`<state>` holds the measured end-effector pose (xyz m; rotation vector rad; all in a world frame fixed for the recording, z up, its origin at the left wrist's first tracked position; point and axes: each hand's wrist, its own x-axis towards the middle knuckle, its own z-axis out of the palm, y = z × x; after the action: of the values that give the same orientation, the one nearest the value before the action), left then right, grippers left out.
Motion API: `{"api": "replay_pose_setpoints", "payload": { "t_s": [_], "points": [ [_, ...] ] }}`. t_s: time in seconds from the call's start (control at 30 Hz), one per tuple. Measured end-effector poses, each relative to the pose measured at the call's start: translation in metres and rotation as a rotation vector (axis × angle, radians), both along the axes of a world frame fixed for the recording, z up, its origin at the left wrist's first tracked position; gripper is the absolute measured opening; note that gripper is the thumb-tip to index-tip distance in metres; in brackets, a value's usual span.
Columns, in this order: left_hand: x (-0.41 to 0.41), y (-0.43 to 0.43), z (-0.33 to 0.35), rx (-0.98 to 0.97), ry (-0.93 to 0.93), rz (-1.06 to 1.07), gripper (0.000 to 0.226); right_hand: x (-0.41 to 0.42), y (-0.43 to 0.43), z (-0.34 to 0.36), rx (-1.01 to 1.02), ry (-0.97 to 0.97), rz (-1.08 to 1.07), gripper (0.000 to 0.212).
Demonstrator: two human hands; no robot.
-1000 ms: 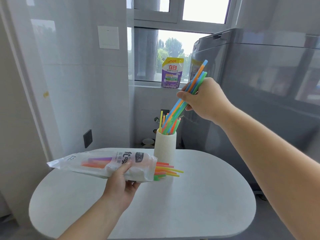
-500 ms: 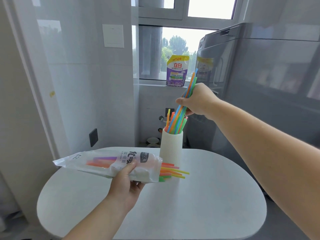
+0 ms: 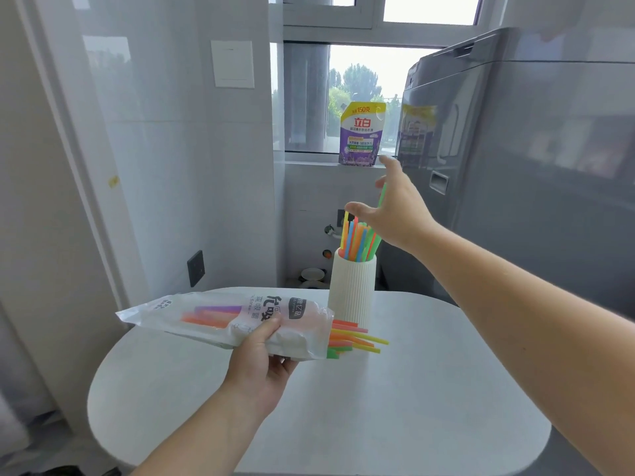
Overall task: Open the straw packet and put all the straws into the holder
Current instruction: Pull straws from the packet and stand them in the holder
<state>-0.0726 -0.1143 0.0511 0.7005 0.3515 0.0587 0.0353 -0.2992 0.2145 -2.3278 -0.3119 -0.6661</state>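
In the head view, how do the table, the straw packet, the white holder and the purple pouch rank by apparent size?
1. table
2. straw packet
3. holder and purple pouch look alike; the pouch is farther, so unranked.

A single wide-angle view is given, taken from head height and directed forward and downward. The bench point(image 3: 429, 407) is seen from near, the left hand point(image 3: 261, 365) and right hand point(image 3: 400, 214) are framed close, and the window point(image 3: 364, 97) is faced beyond.
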Motion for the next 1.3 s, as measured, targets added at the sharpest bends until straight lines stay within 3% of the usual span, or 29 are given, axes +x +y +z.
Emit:
{"api": "replay_pose_setpoints", "payload": {
  "t_s": [0.07,0.2,0.3,0.37,0.47,0.67,0.77,0.87,0.93,1.0,1.13,1.3],
  "points": [
    [0.000,0.001,0.000,0.004,0.001,-0.001,0.040,0.002,0.001,-0.004,-0.120,-0.034,0.053,0.079],
    [0.000,0.002,-0.001,0.002,0.004,-0.001,0.042,-0.001,0.000,-0.017,-0.524,0.083,0.031,0.048],
    [0.000,0.002,-0.001,0.004,-0.004,-0.001,0.041,-0.002,-0.001,-0.028,-0.760,0.149,-0.015,0.053],
    [0.000,0.002,-0.001,0.007,-0.010,-0.002,0.041,-0.003,-0.002,-0.031,-0.695,0.183,-0.013,0.065],
    [0.000,0.003,-0.001,0.010,-0.014,-0.003,0.042,-0.008,-0.005,-0.028,-0.528,0.085,0.000,0.069],
    [0.000,0.008,0.002,0.015,-0.029,-0.001,0.037,-0.061,-0.008,-0.046,0.016,-0.237,-0.062,0.032],
    [-0.001,0.009,0.003,0.026,-0.047,0.016,0.039,-0.095,-0.006,-0.085,0.207,-0.008,-0.065,0.039],
    [-0.002,0.008,0.005,0.052,-0.071,0.011,0.040,-0.111,-0.005,-0.118,0.354,0.544,-0.023,0.039],
    [-0.004,0.006,0.007,0.063,-0.086,-0.006,0.040,-0.112,-0.004,-0.126,0.530,0.800,0.042,0.042],
    [-0.005,0.003,0.008,0.078,-0.098,-0.024,0.040,-0.110,-0.005,-0.129,0.636,0.837,0.083,0.040],
    [-0.010,-0.002,0.008,0.095,-0.105,-0.061,0.040,-0.110,-0.005,-0.133,0.550,0.740,0.180,0.021],
    [-0.011,0.001,0.008,0.101,-0.092,-0.066,0.043,-0.112,-0.007,-0.131,0.488,0.674,0.204,0.019]
  ]
}}
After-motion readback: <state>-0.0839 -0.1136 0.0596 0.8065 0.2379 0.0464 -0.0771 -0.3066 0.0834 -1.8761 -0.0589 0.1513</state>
